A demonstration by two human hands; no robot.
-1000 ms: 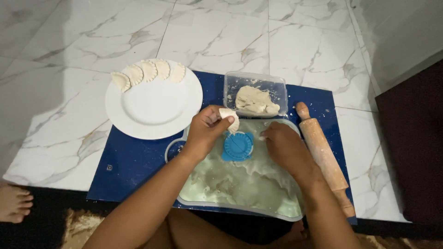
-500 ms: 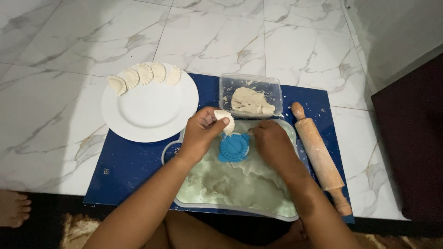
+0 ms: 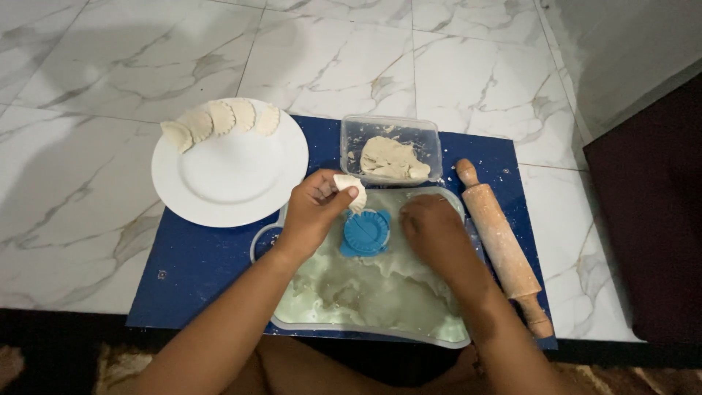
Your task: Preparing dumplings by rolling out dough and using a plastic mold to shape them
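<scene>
Pale green, dusted with flour, a cutting board (image 3: 351, 292) lies nearest the person, resting on a dark blue mat (image 3: 197, 271) that covers part of the marble floor (image 3: 88, 66). A thin sheet of rolled dough (image 3: 380, 285) spreads over most of the board. On the board's far part sits a round blue dumpling press (image 3: 365, 232), lying open and flat. The right hand (image 3: 433, 228) presses palm down on the dough just right of the press, fingers spread flat, gripping nothing. The left hand (image 3: 316, 208) is raised just left of the press, its thumb and fingers pinched around a small folded dumpling (image 3: 352, 190) held above the board's far edge.

To the right, a wooden rolling pin (image 3: 501, 245) lies on the mat alongside the board, floured along its length. Farther off, a clear plastic tub (image 3: 391, 150) holds a lump of dough (image 3: 391, 157). To the left of it, a white plate (image 3: 230, 168) straddles the mat's edge, with five crimped dumplings (image 3: 219, 121) arranged in an arc along its far rim.
</scene>
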